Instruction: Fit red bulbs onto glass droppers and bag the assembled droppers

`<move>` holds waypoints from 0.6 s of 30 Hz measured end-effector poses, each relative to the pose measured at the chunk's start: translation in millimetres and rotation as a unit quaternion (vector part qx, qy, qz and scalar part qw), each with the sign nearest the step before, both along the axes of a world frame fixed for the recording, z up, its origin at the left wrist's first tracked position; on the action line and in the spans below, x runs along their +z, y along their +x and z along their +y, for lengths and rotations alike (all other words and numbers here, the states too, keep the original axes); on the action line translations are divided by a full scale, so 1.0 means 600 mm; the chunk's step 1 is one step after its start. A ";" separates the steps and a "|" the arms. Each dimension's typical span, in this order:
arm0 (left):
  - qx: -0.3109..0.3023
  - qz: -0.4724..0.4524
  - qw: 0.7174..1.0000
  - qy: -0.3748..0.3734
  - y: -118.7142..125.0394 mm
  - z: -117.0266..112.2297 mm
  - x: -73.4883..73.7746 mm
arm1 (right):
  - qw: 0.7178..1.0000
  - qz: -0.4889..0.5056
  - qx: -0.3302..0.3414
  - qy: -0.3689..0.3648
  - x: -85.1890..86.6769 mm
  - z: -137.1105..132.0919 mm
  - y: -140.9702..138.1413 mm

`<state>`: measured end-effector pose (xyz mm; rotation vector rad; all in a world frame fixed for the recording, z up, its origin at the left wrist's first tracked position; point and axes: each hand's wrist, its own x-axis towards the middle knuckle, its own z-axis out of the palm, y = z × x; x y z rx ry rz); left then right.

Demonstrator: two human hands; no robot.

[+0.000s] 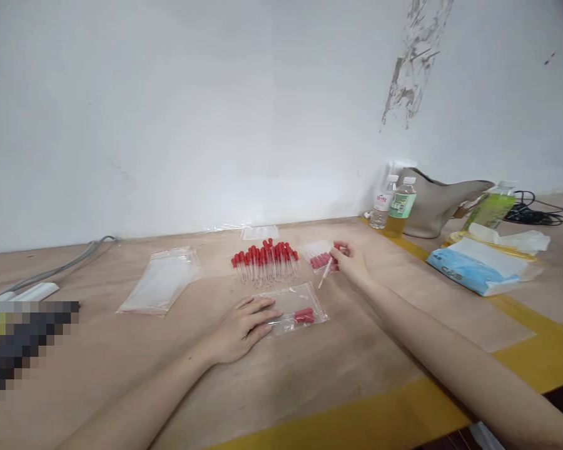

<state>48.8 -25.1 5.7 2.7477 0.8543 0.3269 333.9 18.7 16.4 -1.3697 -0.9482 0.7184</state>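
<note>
My left hand lies on the near left part of a clear zip bag, its fingers stretched out over the plastic. Inside that bag are droppers with red bulbs. Between the closed fingertips of my right hand is a dropper, gripped near its red bulb with the glass tube slanting down to the left. Beside it a second zip bag holds several red-bulbed droppers, partly covered by the fingers. Behind the near bag spreads a pile of droppers, bulbs toward the wall.
A stack of zip bags lies on the left, and another bag by the wall. To the right are a clear bottle, a yellow drink bottle, a grey container, a blue tissue pack and black cables.
</note>
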 end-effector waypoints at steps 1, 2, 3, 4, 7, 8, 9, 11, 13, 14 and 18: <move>0.001 0.001 1.000 -0.001 0.000 0.001 0.000 | 0.999 0.035 -0.004 0.006 -0.008 -0.015 0.005; 0.001 0.002 1.000 -0.001 -0.001 0.001 -0.001 | 0.998 0.063 -0.005 0.011 -0.016 -0.028 0.009; 0.000 0.001 1.000 -0.001 -0.001 0.002 -0.002 | 0.996 0.087 -0.005 0.015 -0.023 -0.038 0.010; -0.001 -0.001 1.000 0.000 -0.001 0.002 -0.002 | 0.994 0.105 -0.002 0.015 -0.029 -0.046 0.010; -0.002 0.000 1.000 0.006 -0.001 0.002 -0.004 | 0.990 0.141 0.021 0.013 -0.040 -0.057 0.002; -0.001 0.001 1.000 0.007 -0.001 0.002 -0.004 | 0.988 0.151 0.030 0.010 -0.042 -0.058 -0.002; -0.001 0.001 1.000 0.008 -0.001 0.002 -0.004 | 0.986 0.159 0.040 0.004 -0.044 -0.060 -0.006; 0.000 -0.002 1.000 0.011 -0.001 0.001 -0.004 | 0.983 0.173 0.066 -0.012 -0.048 -0.063 -0.012; 0.001 -0.012 1.000 0.010 0.000 0.000 -0.003 | 0.978 0.171 0.116 -0.037 -0.052 -0.068 -0.015; 0.004 -0.018 1.000 0.008 0.000 -0.001 -0.003 | 0.975 0.153 0.153 -0.053 -0.053 -0.071 -0.015; 0.018 -0.035 0.999 -0.006 0.002 -0.003 0.000 | 0.948 -0.029 0.298 -0.105 -0.050 -0.079 -0.010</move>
